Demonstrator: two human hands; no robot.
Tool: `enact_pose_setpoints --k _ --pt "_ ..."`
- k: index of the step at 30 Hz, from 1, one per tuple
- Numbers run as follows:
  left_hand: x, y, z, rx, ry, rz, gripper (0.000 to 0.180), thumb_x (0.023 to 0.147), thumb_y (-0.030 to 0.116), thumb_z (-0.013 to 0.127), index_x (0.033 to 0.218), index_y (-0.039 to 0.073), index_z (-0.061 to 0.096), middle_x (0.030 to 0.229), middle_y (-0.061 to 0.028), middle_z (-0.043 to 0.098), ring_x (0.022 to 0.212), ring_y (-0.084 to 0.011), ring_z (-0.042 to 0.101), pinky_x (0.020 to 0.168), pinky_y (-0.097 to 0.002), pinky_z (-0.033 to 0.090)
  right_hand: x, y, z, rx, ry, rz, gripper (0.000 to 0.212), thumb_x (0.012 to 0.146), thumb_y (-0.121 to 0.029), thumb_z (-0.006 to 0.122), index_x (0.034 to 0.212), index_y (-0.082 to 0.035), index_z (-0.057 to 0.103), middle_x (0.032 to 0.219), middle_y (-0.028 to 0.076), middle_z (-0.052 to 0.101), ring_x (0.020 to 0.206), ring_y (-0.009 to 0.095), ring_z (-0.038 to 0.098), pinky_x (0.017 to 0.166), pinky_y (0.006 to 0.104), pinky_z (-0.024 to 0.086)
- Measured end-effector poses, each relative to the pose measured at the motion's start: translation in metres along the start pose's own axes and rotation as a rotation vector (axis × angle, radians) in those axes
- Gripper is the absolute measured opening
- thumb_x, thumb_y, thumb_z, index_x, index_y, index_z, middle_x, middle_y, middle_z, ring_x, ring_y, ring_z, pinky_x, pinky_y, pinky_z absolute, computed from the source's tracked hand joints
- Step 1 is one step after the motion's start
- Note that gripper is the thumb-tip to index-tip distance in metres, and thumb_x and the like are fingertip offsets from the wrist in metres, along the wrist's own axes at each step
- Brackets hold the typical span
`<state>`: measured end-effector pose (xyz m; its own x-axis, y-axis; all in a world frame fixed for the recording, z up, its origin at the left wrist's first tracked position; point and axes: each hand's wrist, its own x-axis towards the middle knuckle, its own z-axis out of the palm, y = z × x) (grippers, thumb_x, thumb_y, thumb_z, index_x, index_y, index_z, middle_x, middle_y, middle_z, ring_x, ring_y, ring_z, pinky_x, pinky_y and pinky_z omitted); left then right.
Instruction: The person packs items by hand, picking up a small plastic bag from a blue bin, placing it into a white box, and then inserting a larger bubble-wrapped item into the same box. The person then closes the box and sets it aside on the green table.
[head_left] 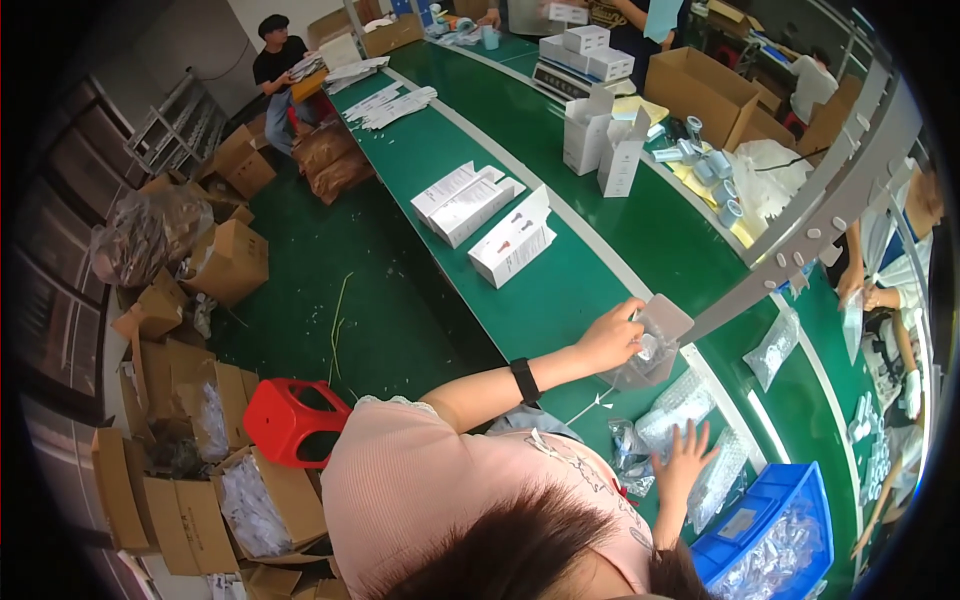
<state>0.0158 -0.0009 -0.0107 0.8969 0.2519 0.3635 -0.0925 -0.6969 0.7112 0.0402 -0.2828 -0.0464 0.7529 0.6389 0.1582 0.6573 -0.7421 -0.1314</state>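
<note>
My left hand (613, 338), with a dark band on its wrist, dips its bent fingers into a clear plastic box (655, 372) on the green bench. Something whitish lies in the box by the fingertips; its kind and the exact grip are hidden. My right hand (684, 462) has its fingers spread, above or on clear bubble-wrap bags (680, 405). Small clear bags with dark parts (628, 445) lie just left of that hand. A longer bubble-wrap bag (718, 475) lies on its right side.
A blue bin (760, 520) full of clear bags stands at the near right. White cartons (512, 240) stand farther along the bench, with leaflets (392, 105) beyond. A grey metal post (790, 265) rises beside the belt (660, 245). A red stool (290, 420) stands on the left.
</note>
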Motion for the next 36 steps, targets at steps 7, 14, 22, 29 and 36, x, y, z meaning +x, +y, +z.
enact_pose_setpoints --k 7,14,22,29,36 --pt "-0.006 0.005 0.0 0.021 0.012 0.027 0.014 0.067 0.011 0.067 0.068 0.003 0.056 0.112 -0.0132 0.046 0.091 -0.0315 0.054 0.074 -0.0373 0.045 -0.001 0.01 0.027 0.162 -0.109 -0.041 0.065 0.05 -0.016 0.075 0.107 -0.006 0.046 0.114 0.012 0.046 0.11 0.032 0.04 0.099 0.0501 0.022" --pt "0.008 -0.007 -0.001 0.079 0.055 0.0 0.016 0.062 0.013 0.071 0.069 0.003 0.061 0.098 -0.0136 0.055 0.082 -0.0296 0.058 0.069 -0.0361 0.048 0.001 0.01 0.028 0.132 -0.107 -0.031 0.083 0.056 -0.018 0.072 0.13 -0.013 0.035 0.128 0.013 0.039 0.119 0.034 0.033 0.101 0.0517 0.022" --pt "0.014 -0.013 -0.002 0.069 0.027 -0.003 0.018 0.064 0.014 0.072 0.071 0.002 0.061 0.094 -0.0109 0.056 0.062 -0.0205 0.052 0.053 -0.0293 0.04 -0.033 0.052 0.016 0.344 -0.152 0.277 0.076 0.059 -0.005 0.069 0.128 -0.011 0.037 0.128 0.017 0.037 0.115 0.035 0.038 0.093 0.038 0.038" --pt "0.007 -0.005 0.0 0.028 0.032 -0.063 0.017 0.064 0.013 0.071 0.07 0.002 0.059 0.095 -0.0112 0.056 0.075 -0.0271 0.056 0.062 -0.0323 0.044 -0.048 0.042 0.033 0.315 0.032 0.354 0.05 0.065 -0.004 0.065 0.113 -0.005 0.05 0.104 0.013 0.054 0.104 0.033 0.046 0.084 0.0388 0.041" --pt "0.012 0.001 -0.006 0.084 0.002 -0.086 0.016 0.064 0.012 0.072 0.07 0.002 0.06 0.094 -0.0097 0.057 0.066 -0.0229 0.056 0.058 -0.0308 0.043 -0.028 0.042 0.041 0.322 0.088 0.404 0.044 0.066 -0.002 0.062 0.109 -0.003 0.05 0.105 0.013 0.052 0.102 0.031 0.047 0.084 0.0343 0.041"
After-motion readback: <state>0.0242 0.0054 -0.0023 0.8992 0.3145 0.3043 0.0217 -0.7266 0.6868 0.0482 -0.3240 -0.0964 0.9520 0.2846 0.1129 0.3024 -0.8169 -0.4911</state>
